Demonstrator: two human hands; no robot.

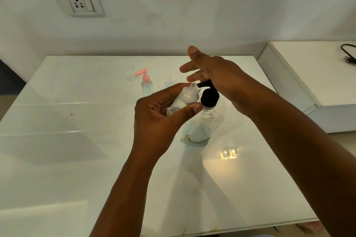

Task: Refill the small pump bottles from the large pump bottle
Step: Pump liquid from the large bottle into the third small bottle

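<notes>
Left hand (154,119) has a firm grip on the uncapped small bottle (185,98), tilted with mouth at the black nozzle (202,84) of the large bottle (204,121) on the tabletop (77,140); right hand (217,75), fingers splayed, rests on the pump: advise keeping the mouth under the spout and pressing slowly

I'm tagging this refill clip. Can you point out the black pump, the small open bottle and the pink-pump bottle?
black pump (210,97), head view, on its round collar
small open bottle (185,100), head view, on its side
pink-pump bottle (147,87), head view, on its clear body
</notes>
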